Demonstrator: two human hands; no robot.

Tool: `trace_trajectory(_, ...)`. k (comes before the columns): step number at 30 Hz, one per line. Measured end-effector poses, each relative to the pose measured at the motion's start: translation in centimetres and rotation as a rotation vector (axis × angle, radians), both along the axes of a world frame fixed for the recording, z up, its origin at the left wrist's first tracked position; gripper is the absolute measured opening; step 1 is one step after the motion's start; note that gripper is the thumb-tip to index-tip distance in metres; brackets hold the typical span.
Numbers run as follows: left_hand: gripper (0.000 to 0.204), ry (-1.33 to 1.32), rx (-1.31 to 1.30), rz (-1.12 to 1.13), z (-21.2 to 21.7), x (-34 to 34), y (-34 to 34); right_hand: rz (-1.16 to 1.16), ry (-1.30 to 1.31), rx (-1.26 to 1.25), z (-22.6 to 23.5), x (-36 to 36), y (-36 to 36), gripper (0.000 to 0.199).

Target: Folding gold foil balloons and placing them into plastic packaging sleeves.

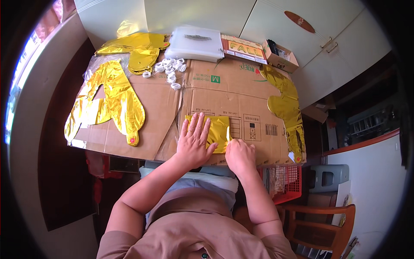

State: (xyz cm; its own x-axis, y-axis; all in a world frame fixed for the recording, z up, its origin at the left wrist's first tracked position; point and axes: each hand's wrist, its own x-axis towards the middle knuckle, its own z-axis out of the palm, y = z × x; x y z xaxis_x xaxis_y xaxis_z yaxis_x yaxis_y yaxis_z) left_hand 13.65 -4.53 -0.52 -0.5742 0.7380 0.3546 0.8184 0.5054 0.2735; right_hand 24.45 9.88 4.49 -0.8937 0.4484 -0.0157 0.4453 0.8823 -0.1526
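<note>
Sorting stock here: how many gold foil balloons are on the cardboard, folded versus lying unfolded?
Folded gold foil balloon, under the left hand and right hand: 1
Unfolded gold foil balloons: 4
Total: 5

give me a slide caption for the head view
Left hand flattens a folded gold foil balloon on cardboard; right hand pinches its edge.

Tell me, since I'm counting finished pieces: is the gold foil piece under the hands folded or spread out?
Folded: the gold foil piece forms a compact rectangle, pressed flat by the left hand, while the right hand pinches its edge.
</note>
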Motion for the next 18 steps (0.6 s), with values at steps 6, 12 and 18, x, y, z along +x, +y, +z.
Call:
trace_trajectory(6, 0.08, -0.014, -0.029, 0.004, 0.1, 0.0, 0.0, 0.036, -0.005, -0.068, -0.3, 0.1, 0.8, 0.024)
trace_trajectory(12, 0.079, -0.035, -0.009, 0.004, 0.4, 0.1, -0.1, 0.063, 0.051, -0.263, 1.0, 0.0, 1.8, 0.033)
trace_trajectory(18, 0.077, -0.081, 0.004, -0.003, 0.9, 0.0, -0.2, -0.026, 0.33, -0.291, 0.5, 0.5, 1.8, 0.026)
